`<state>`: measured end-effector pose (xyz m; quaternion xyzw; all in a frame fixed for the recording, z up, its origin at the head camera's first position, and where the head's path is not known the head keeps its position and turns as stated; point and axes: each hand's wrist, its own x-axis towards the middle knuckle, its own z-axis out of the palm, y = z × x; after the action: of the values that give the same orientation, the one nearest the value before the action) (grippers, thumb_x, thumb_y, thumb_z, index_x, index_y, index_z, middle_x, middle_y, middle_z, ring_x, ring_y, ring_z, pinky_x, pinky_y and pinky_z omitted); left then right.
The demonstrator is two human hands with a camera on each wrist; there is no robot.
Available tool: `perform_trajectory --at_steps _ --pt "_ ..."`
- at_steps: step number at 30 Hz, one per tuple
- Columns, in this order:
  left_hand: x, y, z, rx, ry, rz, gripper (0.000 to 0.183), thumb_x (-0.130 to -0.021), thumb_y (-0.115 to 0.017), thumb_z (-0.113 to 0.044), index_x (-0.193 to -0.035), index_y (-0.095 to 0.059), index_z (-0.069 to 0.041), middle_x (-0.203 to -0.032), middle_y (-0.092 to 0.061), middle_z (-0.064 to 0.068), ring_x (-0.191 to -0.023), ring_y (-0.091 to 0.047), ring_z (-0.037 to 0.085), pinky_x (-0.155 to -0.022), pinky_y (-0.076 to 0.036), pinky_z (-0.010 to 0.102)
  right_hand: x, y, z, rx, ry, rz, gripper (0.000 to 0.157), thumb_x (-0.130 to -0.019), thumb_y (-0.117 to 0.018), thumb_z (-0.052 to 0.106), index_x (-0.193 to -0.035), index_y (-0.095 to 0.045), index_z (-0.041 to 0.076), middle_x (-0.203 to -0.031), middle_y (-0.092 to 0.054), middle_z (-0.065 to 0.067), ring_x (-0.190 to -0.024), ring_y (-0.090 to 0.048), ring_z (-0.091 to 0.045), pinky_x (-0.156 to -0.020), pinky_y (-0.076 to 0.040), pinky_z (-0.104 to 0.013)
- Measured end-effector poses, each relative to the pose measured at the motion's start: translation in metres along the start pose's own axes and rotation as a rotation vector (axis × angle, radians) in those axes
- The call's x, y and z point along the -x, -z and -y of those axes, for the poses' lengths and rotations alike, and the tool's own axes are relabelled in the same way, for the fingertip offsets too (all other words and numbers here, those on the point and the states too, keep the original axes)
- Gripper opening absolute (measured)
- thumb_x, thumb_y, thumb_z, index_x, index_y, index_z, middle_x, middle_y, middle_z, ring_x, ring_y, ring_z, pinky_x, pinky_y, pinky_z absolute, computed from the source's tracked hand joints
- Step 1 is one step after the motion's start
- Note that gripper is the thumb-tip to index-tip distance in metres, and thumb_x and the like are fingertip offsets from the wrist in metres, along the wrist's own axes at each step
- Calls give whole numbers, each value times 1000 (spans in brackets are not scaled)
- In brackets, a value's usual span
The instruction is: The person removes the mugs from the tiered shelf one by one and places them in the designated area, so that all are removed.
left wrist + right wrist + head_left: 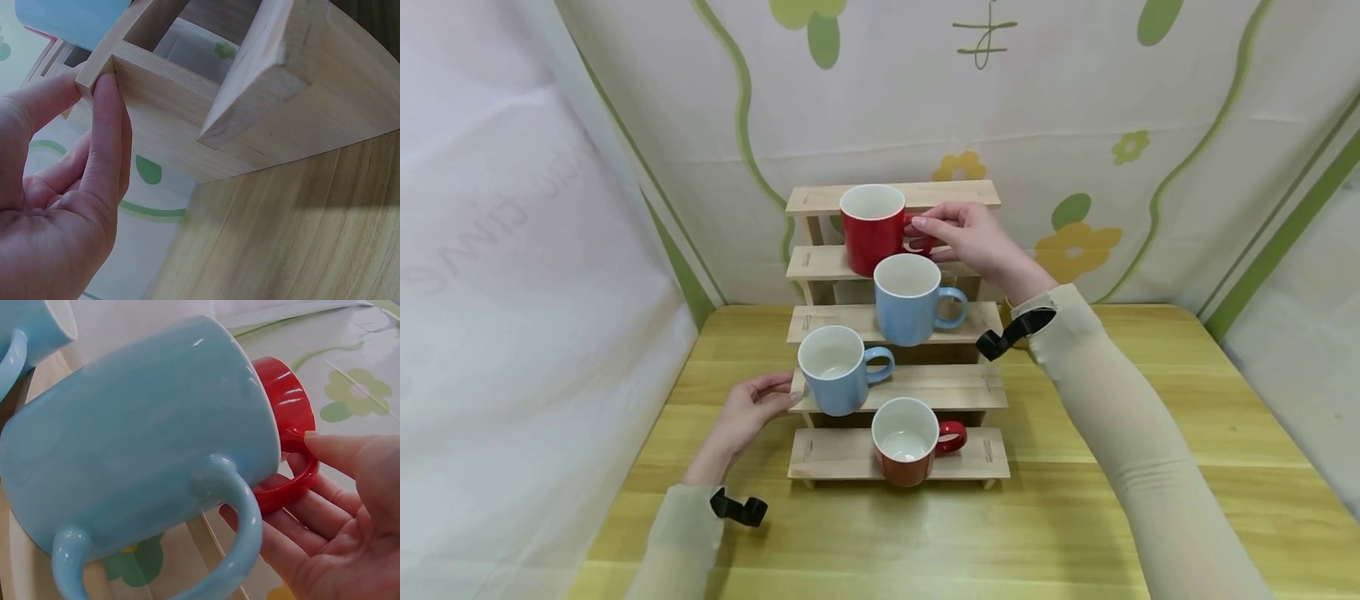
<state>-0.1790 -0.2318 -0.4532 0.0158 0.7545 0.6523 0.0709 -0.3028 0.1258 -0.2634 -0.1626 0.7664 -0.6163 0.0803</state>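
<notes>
My right hand (981, 246) holds the handle of the upper red mug (871, 242) between thumb and fingers. That mug is upright at the second board from the top of a stepped wooden rack (940, 387); whether it touches the board cannot be told. In the right wrist view a light blue mug (144, 425) hides most of the red mug (287, 394). At the rack's left side, my left hand (75, 156) pinches the end of a board (103, 59) between thumb and fingers. Beside it stands another light blue mug (833, 371).
One light blue mug (907, 302) stands on the middle board, in front of the upper red mug. A second red mug (906, 442) sits on the lowest board. The rack stands on a wooden table (1075, 533), with a printed cloth (880, 100) behind it.
</notes>
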Motion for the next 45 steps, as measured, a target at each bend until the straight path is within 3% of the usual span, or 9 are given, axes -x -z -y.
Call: perform_trajectory --at_steps 8,15,24,37,45 --pt "2 1 0 5 -15 -1 51 -95 -73 -6 -137 -52 13 -123 -63 22 -98 -67 12 -86 -58 28 7 -5 -7 -30 9 -66 38 -101 -66 30 -123 -65 -1 -120 -71 -13 -109 -68 -26 -88 -59 -36" --pt "2 -1 1 -4 -13 5 50 -95 -72 -7 -137 -52 13 -122 -63 21 -99 -67 13 -86 -58 27 15 -8 -13 -68 67 -115 37 -102 -66 27 -122 -64 -4 -118 -72 -15 -109 -68 -27 -87 -59 -36" --pt "3 -5 0 16 0 11 50 -96 -72 -6 -137 -52 12 -122 -63 21 -98 -67 12 -85 -58 27 31 5 -5 -195 141 -184 33 -100 -68 22 -120 -65 -3 -120 -70 -19 -107 -69 -29 -86 -59 -37" --pt "4 0 -3 24 4 2 50 -95 -72 -5 -138 -52 13 -123 -62 22 -98 -67 12 -86 -58 28 64 61 14 -471 262 -308 28 -93 -76 11 -110 -67 -10 -111 -71 -21 -102 -71 -30 -83 -58 -42" --pt "6 1 0 20 -2 2 50 -95 -72 -5 -137 -52 14 -122 -63 21 -98 -67 12 -86 -58 28 91 111 6 -576 238 -396 35 -86 -82 7 -113 -68 -11 -109 -72 -21 -97 -73 -30 -80 -56 -43"
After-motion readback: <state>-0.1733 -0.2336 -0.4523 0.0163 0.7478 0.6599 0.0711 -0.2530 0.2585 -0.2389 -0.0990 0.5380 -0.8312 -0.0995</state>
